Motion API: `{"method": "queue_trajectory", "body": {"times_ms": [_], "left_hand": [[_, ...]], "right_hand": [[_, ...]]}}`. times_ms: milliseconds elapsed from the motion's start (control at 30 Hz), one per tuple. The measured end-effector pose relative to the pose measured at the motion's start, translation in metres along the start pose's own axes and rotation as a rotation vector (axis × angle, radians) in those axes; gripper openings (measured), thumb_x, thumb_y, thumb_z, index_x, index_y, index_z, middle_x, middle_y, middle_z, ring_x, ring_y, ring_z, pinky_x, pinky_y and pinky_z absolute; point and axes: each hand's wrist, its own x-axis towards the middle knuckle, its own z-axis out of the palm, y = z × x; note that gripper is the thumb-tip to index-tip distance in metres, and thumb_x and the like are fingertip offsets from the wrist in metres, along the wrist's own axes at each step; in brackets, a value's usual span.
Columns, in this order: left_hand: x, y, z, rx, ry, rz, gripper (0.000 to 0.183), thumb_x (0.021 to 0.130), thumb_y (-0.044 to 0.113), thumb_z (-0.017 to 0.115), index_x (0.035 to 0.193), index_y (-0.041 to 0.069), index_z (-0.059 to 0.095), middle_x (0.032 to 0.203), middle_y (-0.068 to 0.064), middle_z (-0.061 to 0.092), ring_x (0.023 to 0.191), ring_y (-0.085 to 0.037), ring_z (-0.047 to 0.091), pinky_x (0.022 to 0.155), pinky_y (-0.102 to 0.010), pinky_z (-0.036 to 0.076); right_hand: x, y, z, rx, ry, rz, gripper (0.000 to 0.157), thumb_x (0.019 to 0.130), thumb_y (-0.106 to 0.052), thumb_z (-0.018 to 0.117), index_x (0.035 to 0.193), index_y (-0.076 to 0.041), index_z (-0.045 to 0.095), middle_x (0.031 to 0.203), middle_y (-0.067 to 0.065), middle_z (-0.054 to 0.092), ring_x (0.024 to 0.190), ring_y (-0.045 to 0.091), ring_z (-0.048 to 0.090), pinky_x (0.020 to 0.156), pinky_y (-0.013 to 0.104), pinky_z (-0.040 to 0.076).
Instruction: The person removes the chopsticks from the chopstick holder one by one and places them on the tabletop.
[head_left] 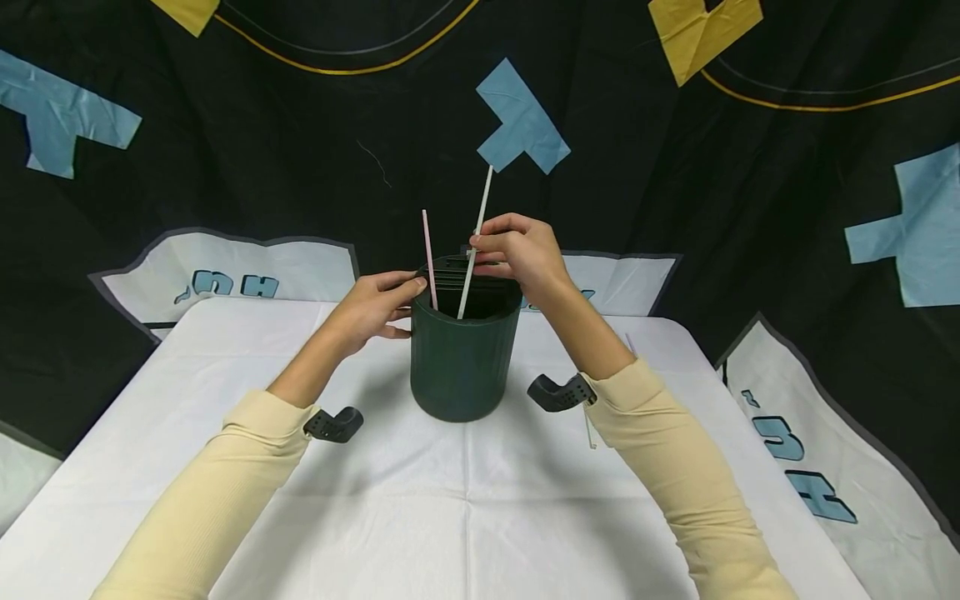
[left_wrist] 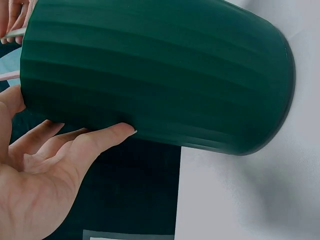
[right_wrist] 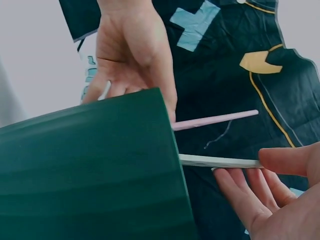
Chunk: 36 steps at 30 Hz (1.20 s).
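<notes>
A dark green ribbed bin (head_left: 463, 367) stands upright on the white-covered table. My left hand (head_left: 375, 307) steadies it from the left, the thumb at the rim and the spread, fairly straight fingers resting along its side. In the left wrist view, a fingertip (left_wrist: 122, 131) touches the ribbed wall. My right hand (head_left: 522, 254), above the bin's right side, pinches a long white straw (head_left: 482, 204) between thumb and fingers. The straw slants, its lower end inside the bin opening. A pink straw (head_left: 428, 250) leans out of the opening near my left thumb; its lower end is hidden.
Beside my right forearm, a thin pale straw (head_left: 590, 433) lies on the table (head_left: 420, 533), partly hidden by the sleeve. A thin pinkish one (head_left: 631, 342) shows beyond that forearm. A black cloth (head_left: 300, 150) with blue and yellow shapes hangs behind the table.
</notes>
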Motion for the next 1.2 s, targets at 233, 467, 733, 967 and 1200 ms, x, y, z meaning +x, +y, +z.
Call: {"method": "queue_trajectory", "body": {"times_ms": [233, 467, 733, 967, 1200], "left_hand": [[0.001, -0.001, 0.001, 0.002, 0.003, -0.002, 0.059, 0.104, 0.034, 0.058, 0.154, 0.008, 0.042, 0.150, -0.017, 0.052, 0.136, -0.040, 0.054, 0.092, -0.056, 0.057], [0.001, -0.001, 0.001, 0.008, 0.005, -0.001, 0.057, 0.104, 0.034, 0.057, 0.153, 0.008, 0.043, 0.150, -0.018, 0.051, 0.136, -0.041, 0.053, 0.092, -0.056, 0.057], [0.001, -0.001, 0.001, 0.029, 0.012, -0.003, 0.059, 0.104, 0.036, 0.058, 0.153, 0.008, 0.043, 0.150, -0.017, 0.053, 0.137, -0.040, 0.053, 0.090, -0.053, 0.059], [0.002, -0.001, -0.001, 0.032, 0.015, 0.002, 0.058, 0.104, 0.037, 0.058, 0.153, 0.009, 0.044, 0.150, -0.017, 0.052, 0.137, -0.041, 0.053, 0.089, -0.053, 0.059], [0.001, -0.002, 0.000, 0.041, 0.009, 0.005, 0.059, 0.104, 0.037, 0.057, 0.153, 0.009, 0.043, 0.151, -0.017, 0.051, 0.137, -0.041, 0.052, 0.091, -0.053, 0.059]], "right_hand": [[-0.001, -0.004, -0.016, 0.111, 0.102, -0.017, 0.007, 0.096, -0.005, 0.068, 0.103, -0.003, 0.067, 0.098, 0.009, 0.070, 0.078, 0.018, 0.073, 0.082, 0.037, 0.064], [-0.003, -0.008, -0.038, 0.221, 0.173, -0.027, 0.008, 0.096, -0.005, 0.068, 0.103, -0.004, 0.067, 0.095, 0.007, 0.072, 0.078, 0.018, 0.074, 0.077, 0.030, 0.064], [-0.004, -0.012, -0.064, 0.320, 0.310, -0.040, 0.011, 0.095, -0.006, 0.069, 0.106, -0.003, 0.070, 0.092, 0.005, 0.073, 0.076, 0.016, 0.074, 0.074, 0.025, 0.062], [-0.009, -0.015, -0.083, 0.329, 0.378, -0.012, 0.012, 0.094, -0.007, 0.072, 0.105, -0.004, 0.074, 0.097, 0.009, 0.074, 0.075, 0.016, 0.075, 0.071, 0.023, 0.062], [-0.014, 0.004, -0.100, 0.222, 0.350, 0.072, 0.011, 0.097, -0.010, 0.068, 0.107, -0.009, 0.072, 0.102, 0.004, 0.072, 0.084, 0.016, 0.075, 0.075, 0.025, 0.062]]}}
